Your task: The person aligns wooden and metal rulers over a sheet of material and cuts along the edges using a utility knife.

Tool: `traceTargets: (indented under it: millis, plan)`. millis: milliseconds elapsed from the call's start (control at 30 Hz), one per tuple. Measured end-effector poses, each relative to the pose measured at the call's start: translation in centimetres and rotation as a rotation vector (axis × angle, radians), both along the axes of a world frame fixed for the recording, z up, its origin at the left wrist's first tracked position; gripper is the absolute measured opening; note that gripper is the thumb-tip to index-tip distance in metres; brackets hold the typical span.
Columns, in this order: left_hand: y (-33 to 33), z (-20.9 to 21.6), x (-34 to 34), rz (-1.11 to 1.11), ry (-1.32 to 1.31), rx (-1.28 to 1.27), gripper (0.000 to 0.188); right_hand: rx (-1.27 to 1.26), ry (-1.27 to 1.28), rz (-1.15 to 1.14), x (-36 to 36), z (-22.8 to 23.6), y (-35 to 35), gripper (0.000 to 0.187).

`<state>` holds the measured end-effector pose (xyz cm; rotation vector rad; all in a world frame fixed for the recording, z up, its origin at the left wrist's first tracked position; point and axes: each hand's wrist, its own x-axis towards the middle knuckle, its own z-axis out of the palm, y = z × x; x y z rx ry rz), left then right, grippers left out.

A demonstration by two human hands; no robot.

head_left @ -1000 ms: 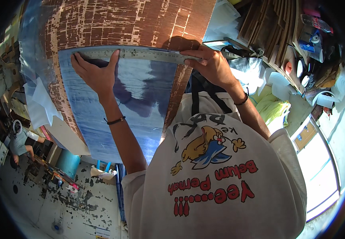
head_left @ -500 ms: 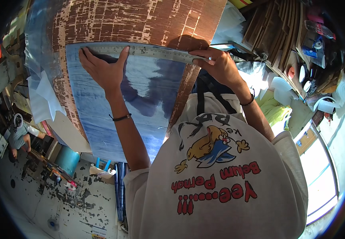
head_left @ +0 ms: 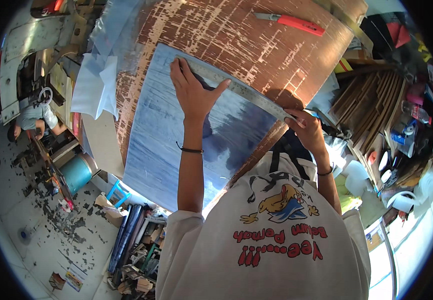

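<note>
A long metal ruler (head_left: pixel 249 94) lies along the far edge of a blue, cloudy-patterned sheet (head_left: pixel 159 135) on a worn brown board. My left hand (head_left: pixel 195 97) rests on the ruler's left part, thumb spread from the fingers, tips pressing down; it is open. At the ruler's right end, my right hand (head_left: pixel 309 132) is closed, pinching the end between thumb and fingers near the board's edge. Beyond the ruler lies a red utility knife (head_left: pixel 296 23) with its blade out, touched by neither hand.
The scratched brown board (head_left: pixel 216 30) carries the sheet. White paper (head_left: pixel 94 85) and clear plastic hang at its left. Stacked wood strips (head_left: pixel 369 100) stand to the right. A teal drum (head_left: pixel 76 172) and another person (head_left: pixel 34 120) are at far left; dark rolls (head_left: pixel 126 237) stand below.
The whole view has turned, so the board, sheet and ruler now slant down to the right. The utility knife has come into view. Both hands keep their places on the ruler.
</note>
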<state>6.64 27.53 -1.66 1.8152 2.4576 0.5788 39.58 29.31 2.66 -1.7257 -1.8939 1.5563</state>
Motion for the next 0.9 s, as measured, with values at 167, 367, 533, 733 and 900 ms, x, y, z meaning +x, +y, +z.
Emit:
traceTargets:
  millis: [167, 367, 533, 733, 900]
  plan:
    - [0.3, 0.6, 0.3, 0.019, 0.011, 0.01, 0.125, -0.049, -0.039, -0.026, -0.2, 0.4, 0.3, 0.031]
    - [0.6, 0.9, 0.3, 0.025, 0.002, 0.011, 0.125, -0.027, 0.006, -0.01, 0.2, -0.5, 0.3, 0.032]
    - [0.0, 0.7, -0.4, 0.048, -0.004, 0.008, 0.123, -0.039, 0.06, -0.043, 0.1, -1.7, -0.2, 0.032]
    - [0.0, 0.6, 0.0, 0.062, -0.066, 0.005, 0.119, -0.094, 0.047, -0.044, 0.1, -1.2, -0.1, 0.034]
    - [-0.2, 0.5, 0.5, 0.071, -0.146, 0.008, 0.12, -0.03, 0.021, 0.054, 0.7, -1.5, 0.3, 0.032]
